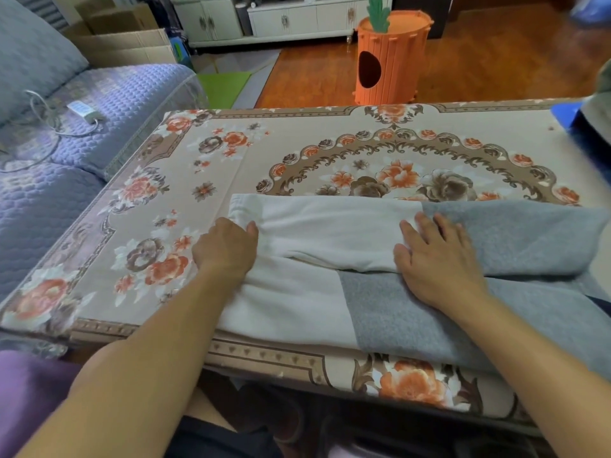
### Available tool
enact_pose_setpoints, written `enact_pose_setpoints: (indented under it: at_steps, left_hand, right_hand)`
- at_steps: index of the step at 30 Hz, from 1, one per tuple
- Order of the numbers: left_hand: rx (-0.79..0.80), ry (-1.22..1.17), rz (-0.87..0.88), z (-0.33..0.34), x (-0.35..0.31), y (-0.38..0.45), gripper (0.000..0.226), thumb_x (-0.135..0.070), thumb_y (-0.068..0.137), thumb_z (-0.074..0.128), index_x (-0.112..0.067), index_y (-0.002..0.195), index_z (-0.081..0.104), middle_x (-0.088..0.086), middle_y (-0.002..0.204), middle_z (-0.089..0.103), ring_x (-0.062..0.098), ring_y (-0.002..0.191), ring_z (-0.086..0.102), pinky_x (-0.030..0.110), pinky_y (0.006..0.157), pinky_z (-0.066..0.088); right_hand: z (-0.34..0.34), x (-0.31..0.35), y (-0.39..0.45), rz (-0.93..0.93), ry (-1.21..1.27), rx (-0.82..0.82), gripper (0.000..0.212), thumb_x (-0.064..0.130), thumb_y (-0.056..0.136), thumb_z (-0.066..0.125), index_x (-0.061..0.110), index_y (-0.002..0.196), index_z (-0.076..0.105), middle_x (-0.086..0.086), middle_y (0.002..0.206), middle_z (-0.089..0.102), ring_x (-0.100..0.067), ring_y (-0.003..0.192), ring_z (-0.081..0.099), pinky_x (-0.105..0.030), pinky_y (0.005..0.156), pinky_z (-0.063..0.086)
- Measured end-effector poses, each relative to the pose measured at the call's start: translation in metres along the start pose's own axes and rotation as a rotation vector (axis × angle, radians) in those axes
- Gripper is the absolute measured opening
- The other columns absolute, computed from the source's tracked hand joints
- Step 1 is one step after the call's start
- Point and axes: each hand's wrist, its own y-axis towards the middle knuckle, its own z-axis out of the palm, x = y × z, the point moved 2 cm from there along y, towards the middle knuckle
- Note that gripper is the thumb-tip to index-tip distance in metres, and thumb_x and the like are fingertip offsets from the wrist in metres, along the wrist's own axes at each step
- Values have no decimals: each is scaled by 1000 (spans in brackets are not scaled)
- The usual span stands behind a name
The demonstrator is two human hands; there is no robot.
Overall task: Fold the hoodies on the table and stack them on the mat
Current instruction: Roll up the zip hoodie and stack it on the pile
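A white-and-grey hoodie (413, 259) lies along the near edge of the counter (297, 143), which is covered with a floral cloth. It is partly folded: a sleeve or side panel is laid across the body, white on the left and grey on the right, so the garment reads as a long band, not yet a compact packet.

The left hand (226, 247) sits at the white left end, its fingers curled into the fabric at the cuff or hem, gripping it. The right hand (433, 259) rests flat on the middle of the garment, where white meets grey, fingers straight and slightly spread, pressing the fold down.

By my reading, the task is at an early to middle stage for this hoodie. The lengthwise fold looks made; the crosswise folds that would shorten it are left, and so is moving it to the mat. At the far right edge a blue surface (562, 115) shows with something grey on top of it; this may be the mat with a folded piece, but it is blurred and cut off, so I cannot tell. No other unfolded hoodies are visible on the counter.
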Motion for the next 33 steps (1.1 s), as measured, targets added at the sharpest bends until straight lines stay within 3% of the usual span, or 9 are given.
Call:
enact_pose_setpoints:
  at_steps: [5, 8, 12, 16, 20, 22, 27, 30, 33]
  left_hand:
    - [274, -315, -78, -21, 15, 28, 67, -59, 94, 58, 0, 128, 59, 16, 127, 61, 31, 96, 52, 37, 84, 41]
    - [174, -178, 54, -24, 17, 24, 67, -62, 100, 42, 0, 118, 61, 22, 119, 63, 33, 93, 53, 39, 83, 40]
    - [-43, -53, 120, -4, 22, 2, 61, -64, 101, 27, -7, 115, 46, 21, 105, 60, 43, 99, 60, 44, 76, 36]
    - [29, -223, 122, -6, 26, 7, 62, -61, 103, 28, -5, 126, 46, 27, 122, 60, 44, 109, 58, 43, 80, 35]
    - [226, -550, 247, -27, 34, 15, 57, -63, 102, 35, -18, 131, 56, 7, 121, 64, 32, 114, 60, 39, 92, 42]
    - [208, -429, 295, -32, 36, 16, 55, -59, 103, 36, -13, 130, 48, 6, 119, 56, 30, 106, 55, 39, 88, 39]
    - [108, -311, 299, -17, 44, 6, 38, -50, 103, 42, -13, 107, 35, 32, 106, 59, 42, 90, 56, 47, 77, 43]
    - [36, -299, 310, -15, 46, -3, 38, -52, 102, 44, -16, 103, 33, 25, 86, 55, 40, 78, 55, 50, 71, 45]
    - [66, -350, 262, -25, 40, -1, 41, -55, 101, 45, -15, 103, 34, 17, 90, 53, 34, 81, 51, 45, 71, 41]
  right_hand:
    - [-15, -26, -6, -284, -93, 220, 69, 72, 93, 1, 45, 154, -16, 9, 165, -19, -22, 152, -21, -52, 122, -10]
    - [-11, -36, -18, -302, -140, 160, 72, 78, 89, -5, 47, 153, -18, 10, 166, -16, -21, 152, -18, -53, 123, -8]
    - [-2, -34, -20, -280, -140, 103, 72, 76, 89, -6, 47, 154, -14, 8, 167, -10, -22, 153, -13, -53, 123, -4]
    - [-2, -36, -20, -290, -131, 96, 73, 75, 89, -6, 45, 156, -8, 8, 168, -7, -22, 153, -12, -53, 123, -3]
    - [-3, -35, -20, -293, -114, 100, 72, 75, 91, -3, 45, 156, -8, 8, 167, -8, -22, 153, -14, -53, 123, -5]
    - [-2, -36, -20, -296, -122, 100, 70, 75, 93, 0, 45, 156, -9, 8, 167, -9, -22, 153, -15, -54, 123, -6]
    - [-2, -36, -19, -295, -124, 100, 73, 76, 90, -3, 45, 156, -7, 8, 167, -8, -21, 153, -14, -54, 123, -5]
    - [-2, -35, -19, -298, -124, 100, 73, 76, 89, -4, 46, 156, -8, 9, 167, -9, -21, 153, -15, -53, 123, -5]
    - [-4, -35, -20, -292, -130, 103, 73, 75, 90, -4, 45, 156, -9, 8, 167, -10, -21, 153, -17, -53, 123, -6]
